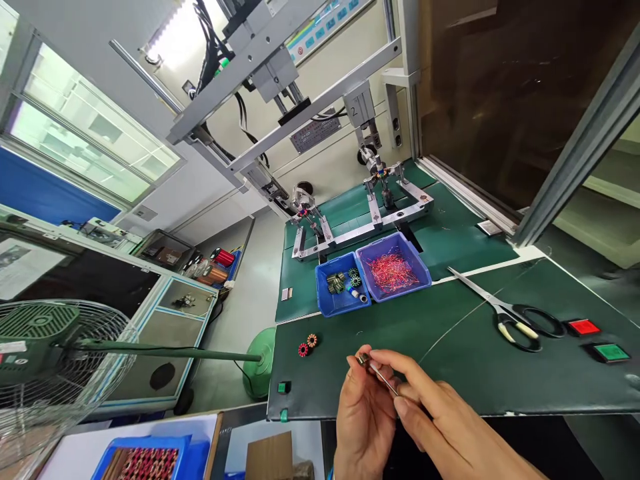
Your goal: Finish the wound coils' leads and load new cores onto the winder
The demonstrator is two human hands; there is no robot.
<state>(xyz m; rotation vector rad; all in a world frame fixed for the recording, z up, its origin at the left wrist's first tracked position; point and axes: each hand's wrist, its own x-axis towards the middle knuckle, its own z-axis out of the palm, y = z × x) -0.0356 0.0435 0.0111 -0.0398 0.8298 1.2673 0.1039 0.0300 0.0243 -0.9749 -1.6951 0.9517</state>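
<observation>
Both my hands meet over the near edge of the green table [450, 347]. My left hand [363, 417] is closed, pinching a small dark metal part [363, 359] between thumb and fingertips. My right hand [425, 407] is closed too, holding a thin metal rod [384, 379] that points at the part. Two small wound coils, one red [303, 349] and one orange [313, 340], lie on the table left of my hands.
A blue bin [340, 288] with coil parts and a purple bin [395, 270] of red wire pieces sit mid-table. Scissors [505, 310] lie to the right, beside red [583, 327] and green [611, 352] buttons. A winding machine [370, 193] stands behind; a fan [45, 373] at left.
</observation>
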